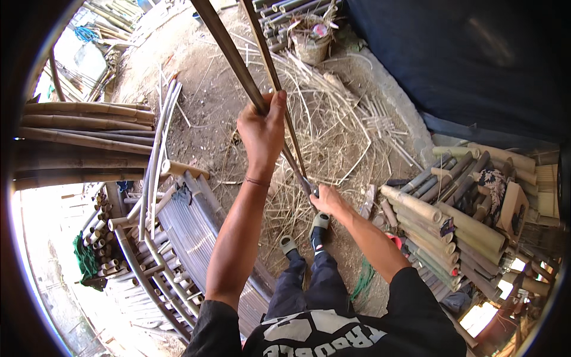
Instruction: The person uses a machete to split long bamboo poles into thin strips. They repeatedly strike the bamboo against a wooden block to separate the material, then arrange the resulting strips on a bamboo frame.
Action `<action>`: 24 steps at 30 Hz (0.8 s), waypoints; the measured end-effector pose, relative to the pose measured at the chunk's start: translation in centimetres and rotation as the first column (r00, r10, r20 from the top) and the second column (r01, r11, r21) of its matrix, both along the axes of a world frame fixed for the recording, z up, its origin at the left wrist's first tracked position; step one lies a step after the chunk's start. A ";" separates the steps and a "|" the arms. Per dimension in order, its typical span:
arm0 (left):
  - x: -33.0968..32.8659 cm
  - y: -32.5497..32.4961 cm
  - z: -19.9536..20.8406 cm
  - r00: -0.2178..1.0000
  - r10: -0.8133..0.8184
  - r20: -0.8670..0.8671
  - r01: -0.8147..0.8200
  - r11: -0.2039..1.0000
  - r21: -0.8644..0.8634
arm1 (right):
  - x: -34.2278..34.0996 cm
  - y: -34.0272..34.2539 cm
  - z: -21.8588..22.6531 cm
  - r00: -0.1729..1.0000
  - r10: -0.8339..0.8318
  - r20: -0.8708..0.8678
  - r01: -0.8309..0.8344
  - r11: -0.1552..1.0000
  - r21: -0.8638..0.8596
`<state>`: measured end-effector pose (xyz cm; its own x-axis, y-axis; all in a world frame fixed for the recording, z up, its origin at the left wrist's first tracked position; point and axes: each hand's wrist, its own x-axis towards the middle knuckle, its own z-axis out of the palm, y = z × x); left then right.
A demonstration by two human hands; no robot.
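Observation:
A long bamboo pole is split lengthwise into two strips that spread apart toward the far edge. My left hand [262, 128] is closed around the left bamboo strip [229, 50], thumb pointing up along it. The right bamboo strip [270, 56] passes just beyond that hand, apart from the fingers. Lower down, the two strips come together beside my right hand [331, 202]. Its fingers are closed around a dark-handled tool [314, 190] with a small bright glint at the split; its blade is mostly hidden. The pole's lower end reaches down near my shoes.
Thin bamboo shavings [303, 107] litter the ground ahead. Cut bamboo poles [416, 202] are stacked at right, with more long poles [89, 131] at left. A corrugated sheet [190, 229] lies left of my legs. A filled bucket [311, 47] stands at the back, near a dark tarp [458, 59].

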<state>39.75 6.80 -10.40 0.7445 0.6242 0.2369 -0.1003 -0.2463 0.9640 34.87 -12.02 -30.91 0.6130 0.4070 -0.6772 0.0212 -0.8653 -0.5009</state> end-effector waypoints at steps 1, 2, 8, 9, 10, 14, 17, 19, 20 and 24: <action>0.0 0.2 -1.0 1.000 -0.025 -0.001 0.025 1.000 0.012 | 1.0 0.1 -1.3 0.995 0.058 0.086 -0.057 0.998 -0.003; 0.0 0.5 -2.5 0.999 -0.051 0.001 0.051 0.998 0.023 | 1.3 0.0 -2.1 0.996 0.059 0.070 -0.061 0.998 0.027; -1.0 -0.7 -13.0 0.984 -0.041 -0.176 0.011 0.986 -0.167 | 3.7 0.7 -2.9 0.999 0.032 -0.001 -0.032 0.986 0.165; -1.0 -0.5 -14.1 0.989 -0.017 -0.148 -0.015 0.976 -0.216 | 4.2 0.9 -2.2 0.998 0.045 -0.053 -0.033 0.980 0.198; -1.1 -0.6 -14.6 0.996 -0.007 -0.094 -0.010 0.984 -0.178 | 4.5 1.3 -1.2 0.960 -0.034 -0.278 0.093 0.974 0.204; -1.1 -0.8 -15.7 1.000 -0.003 -0.015 0.000 0.980 -0.200 | 4.3 0.4 -1.6 0.830 -0.122 -0.544 0.346 0.878 0.331; -1.5 -0.3 -15.9 1.000 0.003 0.023 0.002 0.978 -0.209 | 1.4 -0.5 -6.3 0.999 0.007 0.045 -0.021 0.951 0.309; -1.5 -0.8 -15.9 0.999 0.040 0.015 -0.036 0.981 -0.190 | 0.9 -1.5 -9.1 1.000 0.008 0.022 -0.011 0.988 0.156; -1.5 -0.8 -16.1 0.999 0.024 0.028 -0.018 0.982 -0.190 | 0.2 -2.0 -11.7 0.996 0.023 -0.088 -0.023 1.000 -0.002; -2.2 -0.2 -15.6 0.999 0.029 0.016 -0.024 0.967 -0.253 | -2.2 -3.1 -16.1 0.987 -0.005 -0.163 0.021 0.996 0.092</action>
<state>37.54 6.57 -25.97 0.7237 0.6851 0.0834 -0.1164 0.0020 0.9932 32.71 -15.17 -46.99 0.5035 0.4657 -0.7277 -0.0782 -0.8143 -0.5752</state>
